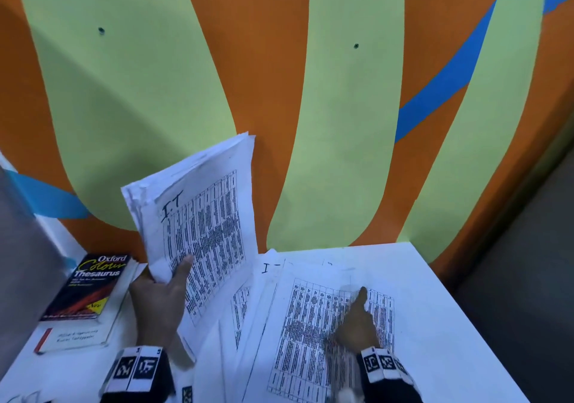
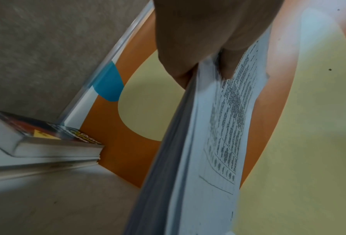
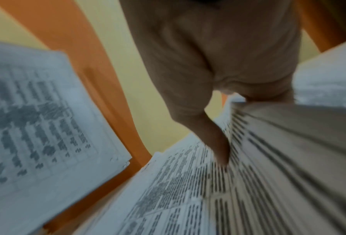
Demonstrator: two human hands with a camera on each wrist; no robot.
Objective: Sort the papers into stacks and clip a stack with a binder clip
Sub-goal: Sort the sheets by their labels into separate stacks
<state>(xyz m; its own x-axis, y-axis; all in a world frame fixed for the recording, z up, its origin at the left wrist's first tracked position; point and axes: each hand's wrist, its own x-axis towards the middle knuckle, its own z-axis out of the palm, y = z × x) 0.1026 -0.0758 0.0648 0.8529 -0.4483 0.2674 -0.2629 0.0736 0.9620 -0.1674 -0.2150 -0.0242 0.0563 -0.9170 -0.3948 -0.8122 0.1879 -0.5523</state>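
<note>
Head view: left hand holds a thick bundle upright above the counter, thumb across the front sheet, fingers behind, so the grip pinches the bundle at its lower left corner. Top sheet is a printed table with "I.T" handwritten. Right hand lies on loose sheets fanned over the counter, one finger stretched forward on the top sheet; blurred, so whether the grip is flat or pinching, cannot tell here. One sheet underneath also shows a handwritten "I". Thesaurus sits on another book at left, near the wall. No binder clip visible.

Left wrist view: fingers and thumb clamp the bundle's edge; the bundle looks many sheets thick. Thesaurus lies low left.

Right wrist view: heavy blur. Right hand seems to have a finger down on the sheets, while a sheet edge rises under the curled fingers; lifting or just pressing, cannot tell. The bundle shows at left.

Progress, judged: sorting is mid-way. One group is gathered in hand, the sheets on the counter are still unsquared, and clipping is not started.
</note>
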